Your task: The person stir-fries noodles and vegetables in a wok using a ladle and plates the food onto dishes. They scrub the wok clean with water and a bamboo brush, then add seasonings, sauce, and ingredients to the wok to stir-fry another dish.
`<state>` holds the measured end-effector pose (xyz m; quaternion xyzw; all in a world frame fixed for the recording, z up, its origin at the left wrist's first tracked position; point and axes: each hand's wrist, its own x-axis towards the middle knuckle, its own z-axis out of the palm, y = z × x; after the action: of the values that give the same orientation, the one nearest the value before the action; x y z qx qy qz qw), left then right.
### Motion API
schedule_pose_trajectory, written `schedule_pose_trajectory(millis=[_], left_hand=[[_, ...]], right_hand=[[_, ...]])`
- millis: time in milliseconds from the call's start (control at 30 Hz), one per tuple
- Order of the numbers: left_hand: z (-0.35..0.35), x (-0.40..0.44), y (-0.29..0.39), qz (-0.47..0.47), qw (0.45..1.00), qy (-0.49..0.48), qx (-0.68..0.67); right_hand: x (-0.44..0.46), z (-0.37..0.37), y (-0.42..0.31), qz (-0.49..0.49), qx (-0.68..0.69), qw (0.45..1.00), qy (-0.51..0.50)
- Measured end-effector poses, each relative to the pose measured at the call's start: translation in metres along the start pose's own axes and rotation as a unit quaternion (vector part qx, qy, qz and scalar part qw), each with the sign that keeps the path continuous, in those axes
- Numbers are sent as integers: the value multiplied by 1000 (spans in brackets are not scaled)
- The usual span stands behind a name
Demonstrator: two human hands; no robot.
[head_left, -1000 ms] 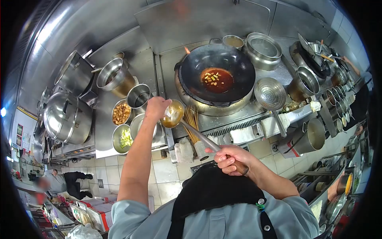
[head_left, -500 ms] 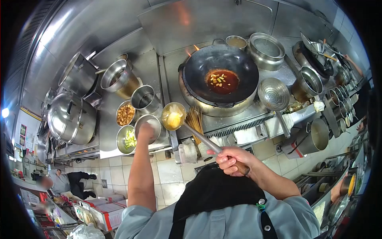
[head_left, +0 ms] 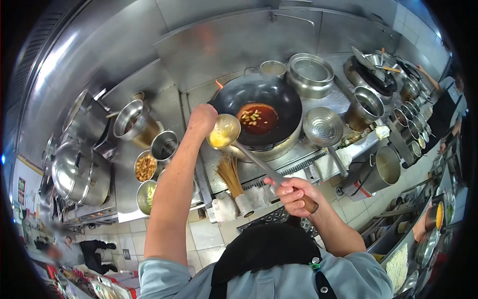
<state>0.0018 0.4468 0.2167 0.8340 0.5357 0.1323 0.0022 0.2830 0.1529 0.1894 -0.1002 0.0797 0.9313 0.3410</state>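
Note:
My right hand [head_left: 297,195] is wrapped round the wooden end of a long-handled ladle [head_left: 259,162]. The ladle's bowl, holding a yellow lump in pale liquid, hangs just left of the black wok [head_left: 288,112]. In the wok lies a dark red sauce [head_left: 266,124] with pale chopped pieces. My left hand [head_left: 203,118] is closed at the wok's left edge, beside the ladle bowl; its fingers face away, hiding what they hold. Below my left forearm stand a steel bowl of brown chunks [head_left: 145,168] and a steel bowl of green pieces [head_left: 146,195].
A bamboo brush [head_left: 230,177] stands before the stove. A perforated skimmer [head_left: 323,128] rests to the wok's right. Steel pots [head_left: 133,123] and a lidded steamer [head_left: 82,172] fill the left. Another person [head_left: 440,112] works at far right; one more sits low at left.
My left hand has come up out of a steel bowl and over to the wok's left edge. The ladle stays in my right hand. The whole view has shifted.

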Motion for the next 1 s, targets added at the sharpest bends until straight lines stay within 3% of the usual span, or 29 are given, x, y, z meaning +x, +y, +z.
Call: schedule_pose_trajectory(millis=[67,133,200,267,367,467,500,600,667,733,767,867,900,1000], left_hand=[[-3,10,31,-54,998,40,-20],[2,12,46,-50,997,50,-41],[11,2,59,-84,989,68,-101],[27,-9,54,-79,993,38,-84],[61,-47,30,-66,983,76,-154],[59,-94,38,-159,969,2,-191],[67,-111,33,-193,961,-14,-198],[69,-167,32,-272,932,-54,-232],[80,-199,24,-300,919,-46,-251],[99,-223,18,-310,909,-30,-276],[106,-224,15,-330,896,-49,-293],[107,-221,17,-298,905,-40,-301],[100,-221,18,-301,898,-21,-321],[85,-242,13,-318,874,21,-367]], right_hand=[[-2,1,-22,-50,-53,997,13],[1,4,-49,-104,-150,981,66],[14,3,-75,-148,-378,892,201],[29,-10,-102,-169,-605,718,302],[39,-28,-144,-205,-621,683,325],[63,-47,-146,-233,-480,788,308],[63,-61,-147,-233,-438,831,250],[10,-45,-147,-134,-315,920,193],[-4,-43,-158,-135,-429,858,247],[2,-46,-165,-145,-567,745,321],[16,-39,-156,-199,-605,685,355],[52,-57,-142,-196,-607,691,340],[42,-64,-140,-166,-572,749,288],[-11,-54,-147,-130,-471,831,265]])
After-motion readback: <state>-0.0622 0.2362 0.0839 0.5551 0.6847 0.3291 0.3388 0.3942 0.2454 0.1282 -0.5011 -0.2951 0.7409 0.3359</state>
